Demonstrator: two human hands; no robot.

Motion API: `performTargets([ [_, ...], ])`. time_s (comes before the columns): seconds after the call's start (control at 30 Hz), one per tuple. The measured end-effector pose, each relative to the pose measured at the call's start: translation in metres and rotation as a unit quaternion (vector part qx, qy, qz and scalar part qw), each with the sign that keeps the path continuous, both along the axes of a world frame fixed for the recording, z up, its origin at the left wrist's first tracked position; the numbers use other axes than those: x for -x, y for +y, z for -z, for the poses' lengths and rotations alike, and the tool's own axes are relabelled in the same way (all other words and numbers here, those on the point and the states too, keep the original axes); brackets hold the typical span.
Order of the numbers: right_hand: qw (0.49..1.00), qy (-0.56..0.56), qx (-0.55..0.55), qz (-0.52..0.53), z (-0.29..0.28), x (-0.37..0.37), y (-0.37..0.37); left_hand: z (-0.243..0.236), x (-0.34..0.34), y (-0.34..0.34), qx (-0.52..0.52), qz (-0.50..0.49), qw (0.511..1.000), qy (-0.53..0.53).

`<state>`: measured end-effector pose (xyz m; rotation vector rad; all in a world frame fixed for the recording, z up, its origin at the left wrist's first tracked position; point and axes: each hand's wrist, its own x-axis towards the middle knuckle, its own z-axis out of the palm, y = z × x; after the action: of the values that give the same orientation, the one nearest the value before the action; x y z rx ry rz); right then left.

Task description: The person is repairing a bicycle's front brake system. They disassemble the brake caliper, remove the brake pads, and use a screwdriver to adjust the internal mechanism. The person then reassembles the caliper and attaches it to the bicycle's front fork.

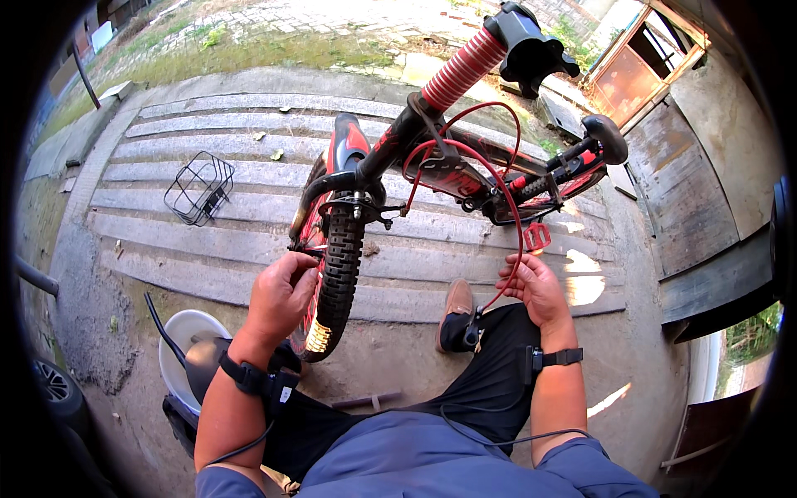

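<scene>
A black and red bicycle [448, 178] stands before me, its front wheel's knobby tire [341, 266] nearest. My left hand [285, 292] is at the left side of that wheel, near its hub. Its thumb and fingers are closed together; what they pinch is hidden. My right hand [534, 289] is raised on the right with curled fingers around a red cable [520, 224]. This cable loops down from the frame, and a black lever-like end piece [472, 334] hangs from it near my knee. Above the fork rises a red ribbed sleeve [463, 70] with a black stem [531, 51].
A black wire basket [199, 189] lies on the slatted ground [166, 220] at left. Beside my left forearm stands a white bucket [176, 332] with dark items in it. A dark bar [367, 400] lies between my feet. Wooden boards [685, 187] line the right side.
</scene>
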<state>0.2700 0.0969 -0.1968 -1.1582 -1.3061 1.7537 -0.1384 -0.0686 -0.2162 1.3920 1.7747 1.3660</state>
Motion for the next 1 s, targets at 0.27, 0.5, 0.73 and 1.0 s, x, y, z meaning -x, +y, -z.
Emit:
performTargets([
  [0.27, 1.0, -0.013, -0.006, 0.0, 0.002, -0.001, 0.002, 0.003, 0.002, 0.0, 0.001, 0.0, 0.999, -0.032],
  [0.5, 1.0, -0.008, -0.008, -0.003, -0.004, 0.003, -0.001, -0.001, 0.0, 0.0, 0.003, 0.003, 1.0, -0.028],
  [0.73, 1.0, -0.01, -0.009, 0.003, -0.007, 0.005, -0.003, -0.003, 0.0, 0.0, 0.0, 0.003, 1.0, -0.016],
  [1.0, 1.0, -0.019, -0.004, 0.009, -0.007, 0.004, -0.003, -0.007, -0.002, -0.001, -0.006, -0.001, 1.0, -0.01],
])
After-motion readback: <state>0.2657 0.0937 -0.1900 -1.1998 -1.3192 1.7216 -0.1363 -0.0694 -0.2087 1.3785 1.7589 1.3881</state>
